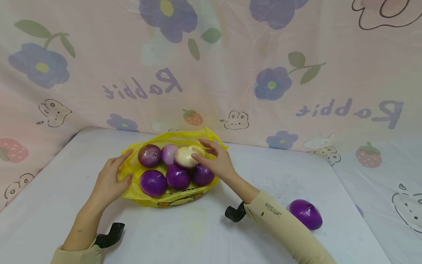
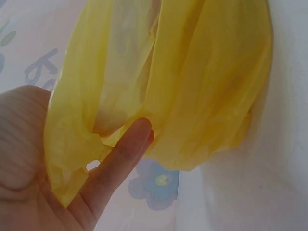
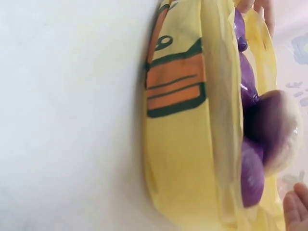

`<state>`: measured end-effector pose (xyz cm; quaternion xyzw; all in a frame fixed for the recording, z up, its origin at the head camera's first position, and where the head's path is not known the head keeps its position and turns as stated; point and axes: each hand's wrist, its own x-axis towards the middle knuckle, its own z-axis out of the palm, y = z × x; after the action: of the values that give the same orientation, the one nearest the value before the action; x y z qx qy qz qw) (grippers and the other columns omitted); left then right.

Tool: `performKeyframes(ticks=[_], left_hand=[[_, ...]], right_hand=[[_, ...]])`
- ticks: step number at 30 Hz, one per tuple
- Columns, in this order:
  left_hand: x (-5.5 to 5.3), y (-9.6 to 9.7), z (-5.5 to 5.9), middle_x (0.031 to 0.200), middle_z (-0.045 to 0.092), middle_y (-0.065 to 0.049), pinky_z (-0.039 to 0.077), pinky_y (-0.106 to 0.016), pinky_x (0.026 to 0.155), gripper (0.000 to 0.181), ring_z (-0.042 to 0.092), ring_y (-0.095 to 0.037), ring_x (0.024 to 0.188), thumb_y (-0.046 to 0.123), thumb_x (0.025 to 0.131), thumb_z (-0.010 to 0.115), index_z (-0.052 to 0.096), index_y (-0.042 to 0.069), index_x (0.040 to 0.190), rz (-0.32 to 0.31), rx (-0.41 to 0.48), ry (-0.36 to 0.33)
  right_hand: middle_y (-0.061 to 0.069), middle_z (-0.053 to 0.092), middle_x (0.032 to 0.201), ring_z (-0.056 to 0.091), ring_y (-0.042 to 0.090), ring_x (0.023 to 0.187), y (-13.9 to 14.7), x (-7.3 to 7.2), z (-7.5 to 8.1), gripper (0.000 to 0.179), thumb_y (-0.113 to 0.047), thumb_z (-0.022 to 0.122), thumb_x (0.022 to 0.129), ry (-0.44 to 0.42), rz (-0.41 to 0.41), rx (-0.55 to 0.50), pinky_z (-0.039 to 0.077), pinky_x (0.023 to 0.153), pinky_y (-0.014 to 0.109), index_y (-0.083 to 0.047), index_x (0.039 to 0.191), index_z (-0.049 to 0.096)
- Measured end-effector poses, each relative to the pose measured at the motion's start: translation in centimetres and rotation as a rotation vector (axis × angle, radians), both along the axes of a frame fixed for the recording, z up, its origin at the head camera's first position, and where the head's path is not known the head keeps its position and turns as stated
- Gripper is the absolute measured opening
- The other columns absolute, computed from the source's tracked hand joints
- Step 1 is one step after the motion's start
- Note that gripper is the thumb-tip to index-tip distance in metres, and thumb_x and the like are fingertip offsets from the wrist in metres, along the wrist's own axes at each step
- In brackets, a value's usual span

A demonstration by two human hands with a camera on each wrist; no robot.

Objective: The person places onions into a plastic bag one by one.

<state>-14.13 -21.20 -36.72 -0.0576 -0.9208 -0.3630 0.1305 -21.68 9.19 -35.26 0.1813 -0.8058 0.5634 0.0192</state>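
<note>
A yellow plastic bag (image 1: 135, 200) lies with its mouth wide, holding several glossy, round purple vegetables or fruits (image 1: 153, 182); their exact kind is unclear. One pale, cream-white piece (image 1: 184, 157) rests on top; the right wrist view shows its purple side (image 3: 269, 130). My left hand (image 1: 110, 183) is at the bag's left rim, fingers and thumb spread. In the left wrist view, a fold of the bag (image 2: 72, 144) lies across the palm beside straight fingers (image 2: 120, 161). Over the bag's right side, my right hand (image 1: 219, 161) has extended fingers, its thumb overlapping the pale piece in the head view.
Another purple piece (image 1: 306, 214) lies on the white table (image 1: 184, 238), right of the bag and beside the right sleeve (image 1: 280, 222). Behind the table hangs a printed curtain (image 1: 224, 73). Black wrist mounts (image 1: 110, 234) sit on both forearms.
</note>
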Motion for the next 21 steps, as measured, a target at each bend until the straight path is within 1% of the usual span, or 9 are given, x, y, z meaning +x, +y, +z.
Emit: performKeyframes(ticks=[4, 8, 11, 14, 18, 21], left_hand=[[0.0, 0.0, 0.0, 0.125, 0.043, -0.036, 0.036, -0.071, 0.090, 0.070, 0.045, -0.055, 0.110, -0.002, 0.079, 0.062, 0.038, 0.003, 0.145, 0.001, -0.003, 0.002], [0.0, 0.1, 0.2, 0.125, 0.042, -0.037, 0.035, -0.072, 0.090, 0.070, 0.044, -0.056, 0.109, -0.003, 0.079, 0.062, 0.038, 0.003, 0.145, -0.004, 0.001, 0.000], [0.1, 0.2, 0.2, 0.124, 0.042, -0.037, 0.036, -0.072, 0.090, 0.070, 0.044, -0.056, 0.109, -0.003, 0.079, 0.062, 0.038, 0.003, 0.145, -0.005, -0.001, 0.003], [0.0, 0.2, 0.2, 0.124, 0.042, -0.037, 0.036, -0.072, 0.089, 0.070, 0.044, -0.056, 0.109, -0.003, 0.079, 0.062, 0.038, 0.003, 0.145, -0.006, -0.004, 0.010], [0.0, 0.0, 0.1, 0.124, 0.042, -0.038, 0.036, -0.072, 0.088, 0.070, 0.045, -0.056, 0.107, -0.003, 0.079, 0.062, 0.038, 0.002, 0.144, -0.003, -0.014, 0.021], [0.1, 0.0, 0.1, 0.124, 0.042, -0.038, 0.036, -0.072, 0.087, 0.070, 0.045, -0.056, 0.106, -0.003, 0.079, 0.062, 0.038, 0.002, 0.145, -0.001, -0.016, 0.021]], right_hand=[[0.004, 0.058, 0.134, 0.051, 0.028, 0.127, 0.9, 0.6, 0.2, 0.055, -0.022, 0.075, 0.082, 0.033, -0.005, -0.021, 0.041, 0.106, 0.038, -0.012, 0.132, 0.056], [0.002, 0.059, 0.133, 0.051, 0.024, 0.126, 1.9, 0.9, 0.0, 0.055, -0.018, 0.077, 0.080, 0.084, 0.006, -0.035, 0.042, 0.106, 0.037, -0.012, 0.131, 0.057], [0.007, 0.059, 0.133, 0.052, 0.025, 0.125, 2.8, 1.1, -0.1, 0.054, -0.014, 0.077, 0.080, 0.142, 0.006, -0.043, 0.042, 0.106, 0.040, -0.007, 0.130, 0.057], [0.013, 0.059, 0.131, 0.053, 0.025, 0.123, 3.7, 1.3, 0.0, 0.051, -0.010, 0.076, 0.081, 0.174, -0.024, -0.060, 0.043, 0.104, 0.042, -0.002, 0.128, 0.057], [0.016, 0.059, 0.130, 0.053, 0.026, 0.122, 5.1, 1.6, 0.0, 0.050, -0.007, 0.074, 0.082, 0.167, -0.072, -0.078, 0.043, 0.103, 0.045, -0.001, 0.129, 0.056], [0.018, 0.057, 0.131, 0.051, 0.031, 0.124, 6.0, 2.0, 0.3, 0.051, -0.004, 0.072, 0.082, 0.153, -0.085, -0.081, 0.042, 0.104, 0.049, 0.001, 0.130, 0.055]])
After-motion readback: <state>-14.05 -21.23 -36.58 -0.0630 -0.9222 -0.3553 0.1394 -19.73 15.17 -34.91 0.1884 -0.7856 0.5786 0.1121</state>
